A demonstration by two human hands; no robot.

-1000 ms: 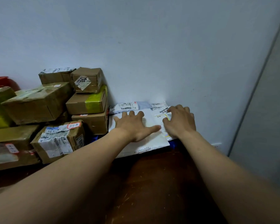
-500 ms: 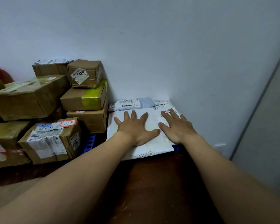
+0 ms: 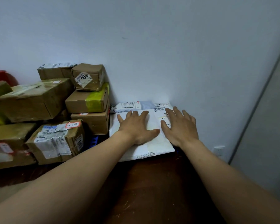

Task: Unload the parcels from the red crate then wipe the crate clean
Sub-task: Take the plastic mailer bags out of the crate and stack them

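Left hand [image 3: 137,129] and right hand [image 3: 179,126] lie flat, fingers spread, on the white mailer [image 3: 145,147] by the wall. Red crate [image 3: 0,75] sits far left behind boxes [image 3: 87,101]. Advise pressing evenly so the mailer lies square, then releasing

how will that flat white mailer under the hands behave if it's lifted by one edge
Probably floppy: the white mailer is a thin plastic bag lying flat, so it would likely sag. It looks light for its spread. The smooth film may be slippery, though both the left hand and right hand lie open on it.
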